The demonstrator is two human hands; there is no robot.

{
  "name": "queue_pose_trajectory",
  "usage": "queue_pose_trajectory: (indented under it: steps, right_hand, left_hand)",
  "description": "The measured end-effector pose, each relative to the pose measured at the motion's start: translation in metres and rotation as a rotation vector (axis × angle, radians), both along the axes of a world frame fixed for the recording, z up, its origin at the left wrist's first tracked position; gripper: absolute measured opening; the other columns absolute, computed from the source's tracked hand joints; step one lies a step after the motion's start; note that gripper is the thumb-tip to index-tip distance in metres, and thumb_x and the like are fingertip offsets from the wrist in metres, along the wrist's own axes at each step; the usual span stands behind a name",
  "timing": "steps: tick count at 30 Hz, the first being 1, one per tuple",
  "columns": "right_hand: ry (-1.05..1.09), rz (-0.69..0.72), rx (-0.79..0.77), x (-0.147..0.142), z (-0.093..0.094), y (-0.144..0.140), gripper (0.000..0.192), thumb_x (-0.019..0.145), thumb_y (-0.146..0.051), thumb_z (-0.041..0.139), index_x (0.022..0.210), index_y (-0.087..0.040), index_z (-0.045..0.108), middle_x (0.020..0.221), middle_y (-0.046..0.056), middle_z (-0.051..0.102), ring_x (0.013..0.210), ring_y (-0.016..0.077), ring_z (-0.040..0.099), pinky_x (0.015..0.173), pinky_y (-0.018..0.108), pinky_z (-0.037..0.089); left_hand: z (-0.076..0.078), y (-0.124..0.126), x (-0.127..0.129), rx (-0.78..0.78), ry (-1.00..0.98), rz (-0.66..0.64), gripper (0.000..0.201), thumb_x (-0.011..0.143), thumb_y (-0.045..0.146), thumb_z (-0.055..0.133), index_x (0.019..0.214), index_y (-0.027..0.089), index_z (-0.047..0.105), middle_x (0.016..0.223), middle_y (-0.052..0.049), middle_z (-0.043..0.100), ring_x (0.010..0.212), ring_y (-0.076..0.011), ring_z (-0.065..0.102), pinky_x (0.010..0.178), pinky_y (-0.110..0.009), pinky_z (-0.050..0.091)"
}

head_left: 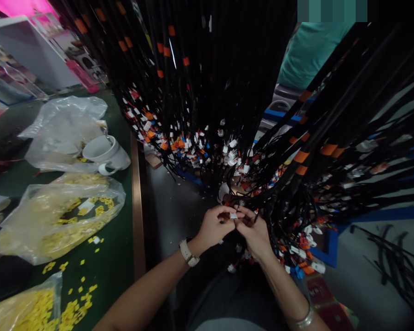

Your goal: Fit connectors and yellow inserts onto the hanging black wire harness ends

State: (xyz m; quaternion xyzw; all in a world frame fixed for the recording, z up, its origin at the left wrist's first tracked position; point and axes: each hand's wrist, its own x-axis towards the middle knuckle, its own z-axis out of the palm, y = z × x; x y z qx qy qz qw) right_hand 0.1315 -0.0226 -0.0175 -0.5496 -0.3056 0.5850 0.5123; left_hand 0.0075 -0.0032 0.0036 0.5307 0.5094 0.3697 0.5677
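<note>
A small white plug connector [233, 215] sits between the fingertips of both hands. My left hand [215, 227], with a watch on its wrist, is closed in a pinch on the connector's left side. Facing it, my right hand [257, 236] is closed too, its fingertips close to the connector and a thin black cable [256, 216] running at its fingers. Which part the right fingertips press on is partly hidden. Around the hands hang black wire harnesses [286, 202] ending in many white, orange and blue connectors [231, 156].
To the left, a green table [115, 262] carries plastic bags [79, 225] of small yellow pieces, loose yellow pieces [76, 312] and a white mug [101, 149]. More harnesses with orange tape [331, 150] hang to the right. A person in a green shirt [307, 55] is behind them.
</note>
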Motion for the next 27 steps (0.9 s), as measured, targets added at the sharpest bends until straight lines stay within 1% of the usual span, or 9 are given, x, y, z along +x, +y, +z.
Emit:
queue_pose_trajectory:
  steps: [3,7,11,14,16,19,21,24,27]
  right_hand:
    - [0.022,0.022,-0.002,0.0,0.001,0.0,0.041,0.063,-0.025,0.074,0.102,-0.017,0.064,0.082,0.004,0.07,0.07,0.0166,0.061,0.064,0.029,0.048]
    - [0.027,0.033,-0.056,0.003,0.003,-0.002,0.05,0.064,-0.033,0.075,0.11,-0.017,0.061,0.089,0.005,0.069,0.054,0.0108,0.053,0.042,0.022,0.037]
    - [0.088,0.058,-0.103,0.009,0.005,-0.005,0.048,0.066,-0.035,0.075,0.108,-0.018,0.062,0.088,0.006,0.069,0.051,0.0085,0.048,0.038,0.02,0.028]
    - [0.135,0.045,-0.115,0.016,0.008,-0.009,0.042,0.067,-0.036,0.074,0.104,-0.018,0.064,0.087,0.005,0.068,0.055,0.0096,0.05,0.042,0.02,0.033]
    - [0.152,0.03,-0.105,0.022,0.014,-0.013,0.043,0.066,-0.034,0.076,0.105,-0.021,0.063,0.094,0.005,0.067,0.066,0.0127,0.056,0.051,0.023,0.042]
    - [0.188,0.101,-0.086,0.032,0.024,-0.021,0.05,0.063,-0.031,0.078,0.109,-0.025,0.061,0.11,0.006,0.063,0.09,0.0191,0.06,0.076,0.03,0.049]
    - [0.213,0.204,-0.085,0.039,0.028,-0.026,0.053,0.066,-0.032,0.077,0.116,-0.026,0.058,0.117,0.007,0.061,0.103,0.0226,0.057,0.088,0.036,0.046]
    - [0.186,0.314,-0.097,0.049,0.03,-0.033,0.052,0.074,-0.035,0.07,0.122,-0.025,0.055,0.119,0.009,0.061,0.107,0.0243,0.056,0.092,0.041,0.044]
    - [0.116,0.329,-0.111,0.057,0.029,-0.036,0.05,0.074,-0.037,0.07,0.12,-0.024,0.057,0.116,0.01,0.063,0.102,0.0235,0.059,0.087,0.038,0.046]
  left_hand:
    - [-0.001,0.0,0.001,-0.039,0.003,0.004,0.028,0.064,0.008,0.057,0.09,0.013,0.065,0.089,-0.007,0.071,0.077,-0.016,0.064,0.069,-0.024,0.049]
    - [0.001,0.005,-0.002,-0.049,0.029,0.081,0.025,0.069,0.013,0.056,0.093,0.014,0.065,0.09,-0.006,0.069,0.074,-0.0142,0.062,0.067,-0.023,0.048]
    - [-0.002,0.013,-0.011,0.024,0.054,0.287,0.029,0.076,0.017,0.053,0.104,0.016,0.06,0.092,-0.005,0.064,0.08,-0.0132,0.059,0.07,-0.023,0.046]
    - [-0.003,0.016,-0.015,0.094,0.091,0.434,0.037,0.075,0.016,0.055,0.112,0.018,0.053,0.108,-0.007,0.058,0.096,-0.0148,0.055,0.077,-0.024,0.045]
    - [0.002,0.018,-0.017,0.135,0.104,0.41,0.039,0.074,0.017,0.057,0.113,0.019,0.051,0.116,-0.009,0.054,0.1,-0.0155,0.053,0.079,-0.025,0.045]
    - [0.024,0.018,-0.026,0.21,0.154,0.278,0.037,0.076,0.021,0.056,0.113,0.017,0.051,0.114,-0.01,0.056,0.099,-0.0165,0.055,0.079,-0.026,0.046]
    - [0.044,0.017,-0.039,0.26,0.287,0.159,0.037,0.079,0.025,0.055,0.115,0.018,0.052,0.109,-0.01,0.059,0.099,-0.0177,0.056,0.079,-0.027,0.046]
    - [0.073,0.009,-0.077,0.301,0.773,-0.06,0.032,0.081,0.03,0.051,0.111,0.019,0.057,0.104,-0.008,0.063,0.095,-0.0205,0.058,0.083,-0.031,0.043]
    - [0.091,-0.01,-0.133,0.056,1.309,-0.09,0.029,0.082,0.036,0.047,0.096,0.017,0.063,0.091,-0.01,0.066,0.084,-0.0242,0.06,0.077,-0.033,0.042]
